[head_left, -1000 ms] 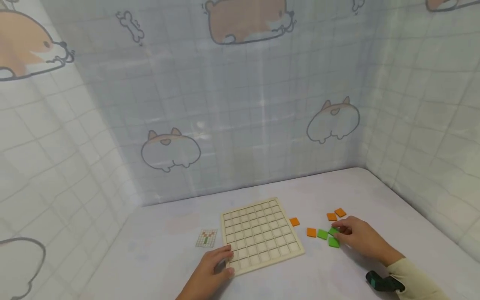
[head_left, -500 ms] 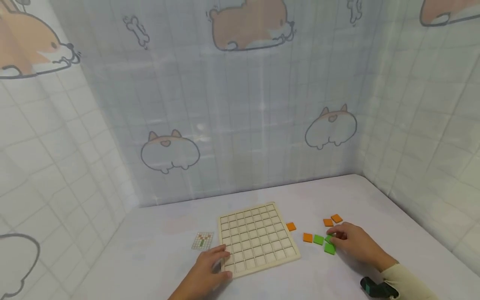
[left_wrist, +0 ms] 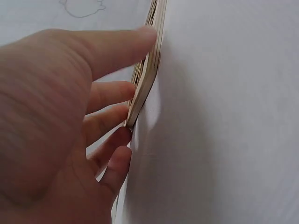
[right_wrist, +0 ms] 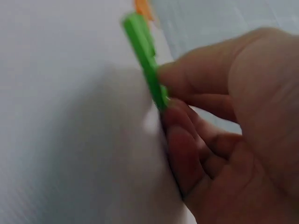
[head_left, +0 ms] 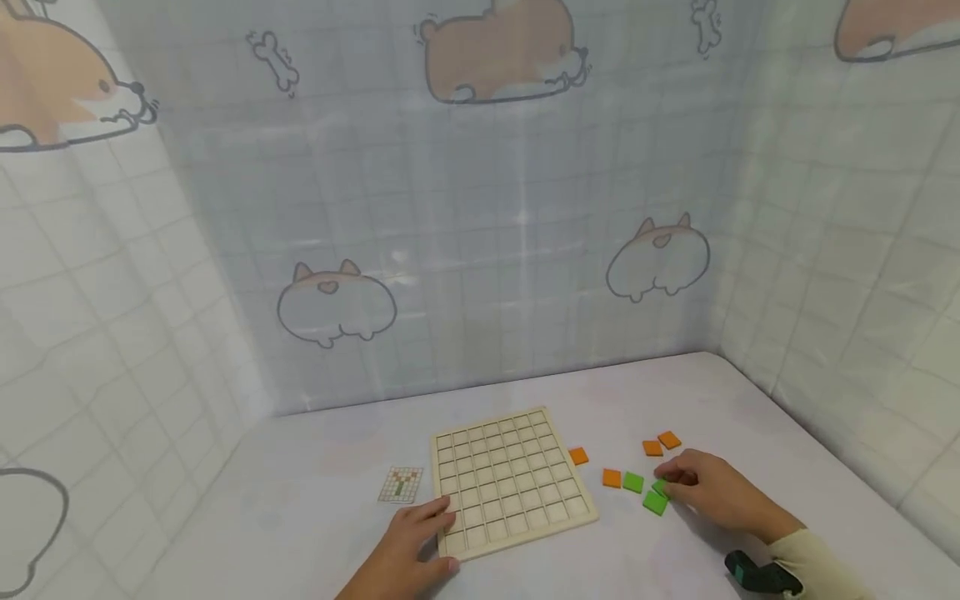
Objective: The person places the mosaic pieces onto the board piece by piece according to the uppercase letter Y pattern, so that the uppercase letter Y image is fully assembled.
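A pale wooden grid board (head_left: 510, 483) lies on the white table, and its squares are bare. My left hand (head_left: 408, 546) rests at its near left corner, fingertips over the left edge and thumb at the near edge. In the left wrist view the thumb (left_wrist: 121, 49) is straight along the board's side. To the right, my right hand (head_left: 720, 492) pinches a green tile (head_left: 660, 486) among the loose tiles. Two more green tiles lie beside it, one nearer (head_left: 655, 502) and one to the left (head_left: 633, 482). In the right wrist view, green tiles (right_wrist: 140, 39) overlap at the thumb.
Orange tiles lie around: one (head_left: 578, 456) against the board's right edge, one (head_left: 612, 478) left of the green tiles, and two (head_left: 652, 448) farther back. A small pattern card (head_left: 401, 484) sits left of the board. Fabric walls (head_left: 487, 208) enclose the table's back and sides.
The head view has shifted slightly, so the table sits lower. My right hand stays at the green tiles, and its nearer green tile has turned a little. The left hand keeps to the board's corner.
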The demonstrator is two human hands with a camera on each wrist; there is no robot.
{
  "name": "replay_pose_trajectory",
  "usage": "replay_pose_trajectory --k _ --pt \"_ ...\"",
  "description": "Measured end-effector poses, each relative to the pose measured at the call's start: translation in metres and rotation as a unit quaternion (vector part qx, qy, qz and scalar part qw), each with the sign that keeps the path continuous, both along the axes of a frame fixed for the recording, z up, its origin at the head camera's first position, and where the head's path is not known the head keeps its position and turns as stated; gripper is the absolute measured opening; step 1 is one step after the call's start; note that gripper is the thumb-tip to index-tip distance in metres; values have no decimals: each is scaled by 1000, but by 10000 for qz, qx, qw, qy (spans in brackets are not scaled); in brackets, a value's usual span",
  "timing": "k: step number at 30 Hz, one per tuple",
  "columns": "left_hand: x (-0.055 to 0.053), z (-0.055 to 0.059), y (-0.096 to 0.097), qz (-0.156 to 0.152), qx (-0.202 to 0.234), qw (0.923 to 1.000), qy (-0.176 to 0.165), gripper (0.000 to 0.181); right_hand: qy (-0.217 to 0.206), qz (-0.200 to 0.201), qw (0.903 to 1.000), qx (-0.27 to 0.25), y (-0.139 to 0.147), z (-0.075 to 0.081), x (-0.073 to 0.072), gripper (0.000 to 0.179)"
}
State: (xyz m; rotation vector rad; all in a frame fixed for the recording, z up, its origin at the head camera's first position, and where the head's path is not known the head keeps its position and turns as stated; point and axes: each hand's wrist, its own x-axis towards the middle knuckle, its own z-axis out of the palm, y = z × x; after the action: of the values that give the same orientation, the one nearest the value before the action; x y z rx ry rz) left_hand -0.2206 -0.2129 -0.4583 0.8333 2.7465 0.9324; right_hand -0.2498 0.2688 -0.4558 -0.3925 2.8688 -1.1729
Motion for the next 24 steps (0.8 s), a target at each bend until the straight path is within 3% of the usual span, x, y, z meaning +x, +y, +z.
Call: replay_pose_trajectory --k 4,10,20,24 --pt "-2 2 0 -15 -101 9999 70 66 -140 288 9994 -92 11 1 2 26" --pt "-3 4 4 -57 -45 9997 212 60 18 470 9988 154 18 6 3 28" --pt "-1 6 2 -134 -18 9969 781 46 -21 96 9998 -143 7 6 -2 22" --pt "1 5 -3 -149 72 9976 673 45 236 -7 9994 -272 2 -1 -2 23"
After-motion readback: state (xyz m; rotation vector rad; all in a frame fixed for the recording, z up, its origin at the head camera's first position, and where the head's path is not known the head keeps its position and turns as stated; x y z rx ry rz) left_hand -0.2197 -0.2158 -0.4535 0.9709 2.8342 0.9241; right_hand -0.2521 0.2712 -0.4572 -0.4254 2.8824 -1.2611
